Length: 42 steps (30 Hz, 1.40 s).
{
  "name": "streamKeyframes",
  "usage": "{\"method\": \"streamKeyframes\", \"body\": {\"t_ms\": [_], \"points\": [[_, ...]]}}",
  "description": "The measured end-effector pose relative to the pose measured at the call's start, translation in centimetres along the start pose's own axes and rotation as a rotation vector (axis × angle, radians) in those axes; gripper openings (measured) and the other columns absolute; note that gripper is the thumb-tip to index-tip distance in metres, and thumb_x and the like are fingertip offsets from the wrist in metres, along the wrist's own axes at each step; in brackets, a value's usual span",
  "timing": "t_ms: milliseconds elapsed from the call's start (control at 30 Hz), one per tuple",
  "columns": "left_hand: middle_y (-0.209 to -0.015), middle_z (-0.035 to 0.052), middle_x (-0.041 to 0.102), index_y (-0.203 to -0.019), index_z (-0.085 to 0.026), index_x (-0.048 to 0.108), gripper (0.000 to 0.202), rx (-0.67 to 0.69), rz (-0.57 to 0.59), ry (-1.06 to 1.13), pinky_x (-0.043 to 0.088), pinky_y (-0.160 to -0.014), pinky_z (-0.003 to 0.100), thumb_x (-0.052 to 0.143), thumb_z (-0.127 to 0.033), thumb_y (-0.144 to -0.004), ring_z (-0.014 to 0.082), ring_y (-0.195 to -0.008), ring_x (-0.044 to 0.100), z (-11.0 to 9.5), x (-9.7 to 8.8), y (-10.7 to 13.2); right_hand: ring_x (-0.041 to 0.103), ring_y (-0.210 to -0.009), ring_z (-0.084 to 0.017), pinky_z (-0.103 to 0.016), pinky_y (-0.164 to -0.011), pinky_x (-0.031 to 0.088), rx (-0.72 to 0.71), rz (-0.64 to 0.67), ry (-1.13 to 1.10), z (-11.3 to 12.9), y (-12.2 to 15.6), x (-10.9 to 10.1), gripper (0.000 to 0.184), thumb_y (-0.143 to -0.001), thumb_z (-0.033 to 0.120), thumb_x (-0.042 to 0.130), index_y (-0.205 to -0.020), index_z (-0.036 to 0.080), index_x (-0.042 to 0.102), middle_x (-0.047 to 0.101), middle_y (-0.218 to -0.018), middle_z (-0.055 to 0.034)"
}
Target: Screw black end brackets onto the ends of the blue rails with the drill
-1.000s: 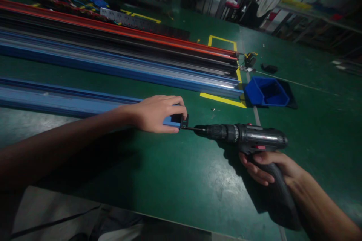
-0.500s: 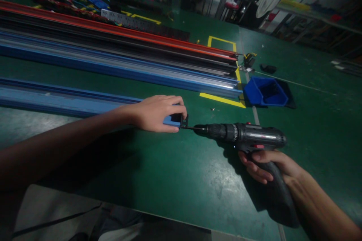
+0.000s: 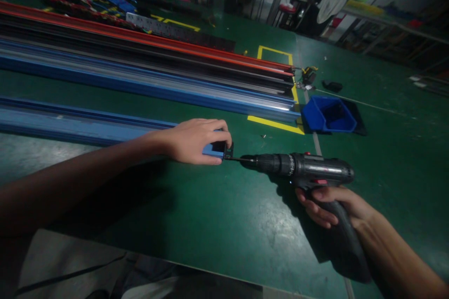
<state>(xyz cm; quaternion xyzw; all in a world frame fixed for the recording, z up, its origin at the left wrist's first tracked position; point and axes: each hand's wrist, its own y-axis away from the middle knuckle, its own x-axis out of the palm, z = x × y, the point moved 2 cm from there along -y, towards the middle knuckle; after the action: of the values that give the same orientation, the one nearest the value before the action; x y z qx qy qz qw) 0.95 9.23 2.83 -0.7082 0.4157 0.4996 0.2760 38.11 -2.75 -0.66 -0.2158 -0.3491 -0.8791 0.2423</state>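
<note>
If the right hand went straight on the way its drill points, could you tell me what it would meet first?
Through its drill bit, the right hand would likely first meet the black end piece at the blue profile; contact is unclear.

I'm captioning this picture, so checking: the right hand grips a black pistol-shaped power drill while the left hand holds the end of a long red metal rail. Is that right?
Only the colour is wrong: in the head view, the left hand holds the end of a long blue metal rail, not red. The right hand grips a black pistol-shaped power drill.
</note>
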Motion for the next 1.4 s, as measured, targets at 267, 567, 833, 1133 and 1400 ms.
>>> {"method": "streamKeyframes", "body": {"t_ms": [267,567,833,1133,1400], "points": [[-0.133,0.0039,0.056,-0.121,-0.031,0.061,0.033,-0.010,0.000,0.007,0.042,-0.093,0.035,0.063,-0.050,-0.094,0.0243,-0.116,0.060,-0.03,-0.09,0.04,0.049,-0.039,-0.004,-0.018,-0.044,0.053,0.011,0.026,0.007,0.01,-0.05,-0.07,0.025,-0.084,0.027,0.077,-0.100,0.008,0.080,0.067,-0.071,-0.0040],[-0.133,0.0050,0.056,-0.122,-0.030,0.060,0.034,-0.002,0.003,0.017,0.042,-0.093,0.035,0.063,-0.049,-0.094,0.0250,-0.116,0.060,-0.09,-0.15,0.03,0.048,-0.039,-0.004,-0.019,-0.044,0.051,0.005,0.041,0.027,0.20,-0.06,0.09,0.026,-0.085,0.027,0.075,-0.101,0.009,0.080,0.068,-0.073,-0.0050],[-0.133,0.0037,0.057,-0.121,-0.031,0.062,0.034,-0.012,0.003,0.043,0.042,-0.092,0.033,0.065,-0.050,-0.092,0.0241,-0.116,0.060,0.00,-0.24,0.10,0.049,-0.039,-0.004,-0.019,-0.045,0.053,0.012,0.053,-0.007,0.04,0.05,-0.18,0.026,-0.085,0.026,0.074,-0.103,0.008,0.079,0.068,-0.075,-0.0064],[-0.133,0.0031,0.059,-0.116,-0.030,0.065,0.031,0.004,-0.020,0.106,0.044,-0.090,0.030,0.067,-0.048,-0.091,0.0222,-0.116,0.061,-0.10,-0.49,-0.05,0.048,-0.039,-0.004,-0.019,-0.045,0.052,0.002,0.058,0.017,0.17,-0.09,0.02,0.027,-0.085,0.029,0.076,-0.102,0.008,0.080,0.068,-0.075,-0.0064],[-0.132,0.0050,0.059,-0.112,-0.027,0.067,0.028,0.034,-0.048,0.105,0.046,-0.093,0.031,0.068,-0.045,-0.091,0.0227,-0.115,0.063,-0.13,-0.48,-0.01,0.049,-0.040,-0.004,-0.018,-0.046,0.053,-0.009,0.070,0.023,0.22,-0.05,0.00,0.026,-0.086,0.028,0.074,-0.103,0.008,0.079,0.068,-0.076,-0.0065]]}}
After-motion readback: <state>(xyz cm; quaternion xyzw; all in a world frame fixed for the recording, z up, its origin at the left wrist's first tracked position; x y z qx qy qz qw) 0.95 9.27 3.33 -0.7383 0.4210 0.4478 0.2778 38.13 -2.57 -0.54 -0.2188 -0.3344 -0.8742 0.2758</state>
